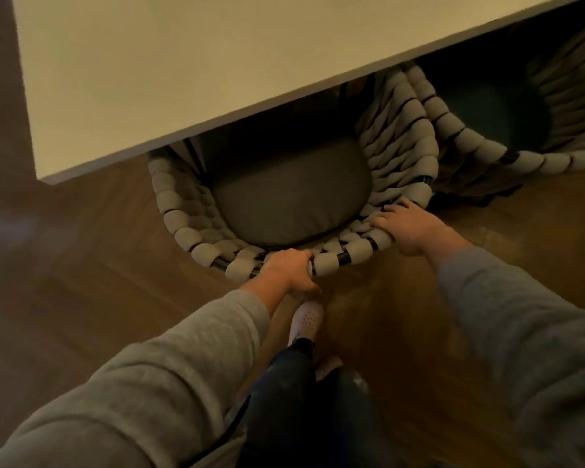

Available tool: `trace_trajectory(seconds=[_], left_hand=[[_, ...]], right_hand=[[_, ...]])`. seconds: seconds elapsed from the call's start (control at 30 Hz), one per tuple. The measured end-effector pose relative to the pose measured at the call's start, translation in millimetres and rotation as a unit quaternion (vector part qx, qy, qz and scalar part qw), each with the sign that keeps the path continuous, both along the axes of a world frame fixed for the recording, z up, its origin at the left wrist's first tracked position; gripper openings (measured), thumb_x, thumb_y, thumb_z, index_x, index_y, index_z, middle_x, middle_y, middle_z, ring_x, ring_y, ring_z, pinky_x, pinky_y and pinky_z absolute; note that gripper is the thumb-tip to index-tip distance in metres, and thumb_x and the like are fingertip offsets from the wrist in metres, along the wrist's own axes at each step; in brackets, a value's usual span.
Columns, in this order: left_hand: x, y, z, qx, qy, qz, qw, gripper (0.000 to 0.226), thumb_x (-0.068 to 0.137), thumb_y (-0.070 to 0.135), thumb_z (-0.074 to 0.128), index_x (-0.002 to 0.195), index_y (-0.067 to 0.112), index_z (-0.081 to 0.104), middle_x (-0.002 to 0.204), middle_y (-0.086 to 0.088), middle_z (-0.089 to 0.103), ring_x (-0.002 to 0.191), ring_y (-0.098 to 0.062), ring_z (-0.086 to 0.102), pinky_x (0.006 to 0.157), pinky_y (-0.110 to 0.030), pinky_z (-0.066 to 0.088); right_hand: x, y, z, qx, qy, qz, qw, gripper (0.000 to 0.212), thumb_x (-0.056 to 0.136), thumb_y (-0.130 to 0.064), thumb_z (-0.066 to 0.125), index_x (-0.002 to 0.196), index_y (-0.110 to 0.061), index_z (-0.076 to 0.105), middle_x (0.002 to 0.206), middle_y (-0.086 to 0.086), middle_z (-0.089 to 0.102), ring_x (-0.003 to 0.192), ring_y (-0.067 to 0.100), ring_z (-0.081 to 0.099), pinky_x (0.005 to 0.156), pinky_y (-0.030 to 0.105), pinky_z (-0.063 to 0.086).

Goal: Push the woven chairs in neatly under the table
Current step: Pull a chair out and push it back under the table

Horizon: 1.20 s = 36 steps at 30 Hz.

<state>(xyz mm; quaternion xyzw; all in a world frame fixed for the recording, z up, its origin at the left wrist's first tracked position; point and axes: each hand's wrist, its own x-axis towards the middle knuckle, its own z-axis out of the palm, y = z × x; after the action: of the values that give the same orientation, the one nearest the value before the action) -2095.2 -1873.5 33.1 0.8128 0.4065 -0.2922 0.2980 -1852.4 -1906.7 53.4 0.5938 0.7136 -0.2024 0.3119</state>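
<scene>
Under both hands lies the back rim of the near chair (183,211). My left hand (289,270) curls round the rim's dark tube. Further right along the rim, the right hand (406,228) rests on the woven rope with fingers spread, pressing rather than clamping. Ahead of the grip, the cushion (284,197) is only partly beneath the table (183,79), so this chair looks half in, with pushing left. Right of the grip, a second chair (470,143) sits close against it, its seat also showing; it likely needs tucking too.
</scene>
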Motion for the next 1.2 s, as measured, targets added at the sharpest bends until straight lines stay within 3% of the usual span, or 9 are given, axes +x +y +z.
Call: trace_trajectory(seconds=[0.13, 0.23, 0.4, 0.63, 0.73, 0.83, 1.03, 1.2], left_hand=[[-0.8, -3.1, -9.5, 0.061, -0.005, 0.011, 0.998, 0.039, 0.08, 0.037, 0.064, 0.118, 0.031, 0.056, 0.099, 0.002, 0.065, 0.09, -0.021, 0.063, 0.078, -0.037, 0.052], [-0.3, -10.1, -10.1, 0.073, -0.013, 0.041, 0.996, 0.031, 0.083, 0.034, 0.062, 0.114, 0.031, 0.059, 0.096, 0.002, 0.066, 0.089, -0.02, 0.064, 0.075, -0.034, 0.048], [-0.2, -32.7, -3.5, 0.096, -0.004, 0.059, 0.994, 0.029, 0.086, 0.034, 0.06, 0.115, 0.03, 0.059, 0.099, 0.001, 0.067, 0.092, -0.02, 0.064, 0.079, -0.034, 0.048], [-1.5, -96.4, 0.6, 0.093, 0.005, 0.081, 0.992, 0.035, 0.088, 0.035, 0.059, 0.122, 0.029, 0.056, 0.101, 0.003, 0.066, 0.094, -0.017, 0.063, 0.083, -0.033, 0.05], [-8.4, -125.9, -1.2, 0.092, 0.016, 0.073, 0.993, 0.029, 0.087, 0.035, 0.058, 0.115, 0.028, 0.059, 0.101, 0.003, 0.067, 0.093, -0.017, 0.063, 0.08, -0.032, 0.051], [-20.0, -147.1, -5.3, 0.094, 0.015, 0.068, 0.993, 0.034, 0.087, 0.037, 0.056, 0.119, 0.03, 0.057, 0.105, 0.003, 0.066, 0.093, -0.016, 0.062, 0.078, -0.032, 0.052], [-43.4, -128.0, 2.3, 0.098, 0.017, 0.07, 0.993, 0.033, 0.09, 0.034, 0.057, 0.122, 0.029, 0.057, 0.102, 0.003, 0.066, 0.092, -0.014, 0.062, 0.077, -0.026, 0.047], [-57.8, -96.8, 4.8, 0.104, 0.02, 0.075, 0.992, 0.03, 0.09, 0.034, 0.056, 0.12, 0.03, 0.057, 0.101, 0.003, 0.067, 0.091, -0.015, 0.063, 0.075, -0.027, 0.046]], right_hand=[[12.4, 16.2, -7.9, 0.005, -0.029, 0.056, 0.998, 0.049, 0.09, -0.027, 0.059, 0.136, -0.035, 0.046, 0.139, -0.004, 0.052, 0.134, 0.02, 0.041, 0.117, 0.044, 0.02], [10.1, 11.5, -13.9, 0.041, -0.012, 0.06, 0.997, 0.03, 0.092, -0.028, 0.057, 0.122, -0.034, 0.056, 0.124, -0.004, 0.061, 0.118, 0.019, 0.054, 0.106, 0.039, 0.035], [14.9, -4.7, -19.2, 0.051, 0.021, 0.059, 0.997, 0.029, 0.089, -0.03, 0.06, 0.118, -0.032, 0.06, 0.118, -0.003, 0.064, 0.109, 0.02, 0.06, 0.094, 0.038, 0.048], [13.4, -51.0, -12.1, 0.027, 0.045, 0.108, 0.993, 0.031, 0.091, -0.029, 0.056, 0.122, -0.03, 0.059, 0.117, 0.0, 0.064, 0.111, 0.021, 0.059, 0.097, 0.039, 0.046], [11.0, -73.1, -13.4, 0.009, 0.05, 0.144, 0.988, 0.03, 0.09, -0.029, 0.054, 0.12, -0.031, 0.059, 0.116, -0.002, 0.063, 0.116, 0.021, 0.054, 0.114, 0.049, 0.023], [3.7, -91.8, -19.4, -0.01, 0.059, 0.145, 0.988, 0.035, 0.09, -0.028, 0.053, 0.125, -0.032, 0.057, 0.124, -0.002, 0.059, 0.122, 0.023, 0.05, 0.115, 0.06, 0.008], [-21.5, -74.6, -10.2, -0.008, 0.069, 0.137, 0.988, 0.031, 0.091, -0.031, 0.053, 0.122, -0.034, 0.058, 0.117, -0.002, 0.061, 0.113, 0.023, 0.055, 0.11, 0.054, 0.024], [-39.6, -43.9, -8.8, 0.003, 0.066, 0.13, 0.989, 0.032, 0.091, -0.032, 0.055, 0.123, -0.036, 0.057, 0.114, -0.003, 0.061, 0.112, 0.023, 0.055, 0.109, 0.053, 0.026]])
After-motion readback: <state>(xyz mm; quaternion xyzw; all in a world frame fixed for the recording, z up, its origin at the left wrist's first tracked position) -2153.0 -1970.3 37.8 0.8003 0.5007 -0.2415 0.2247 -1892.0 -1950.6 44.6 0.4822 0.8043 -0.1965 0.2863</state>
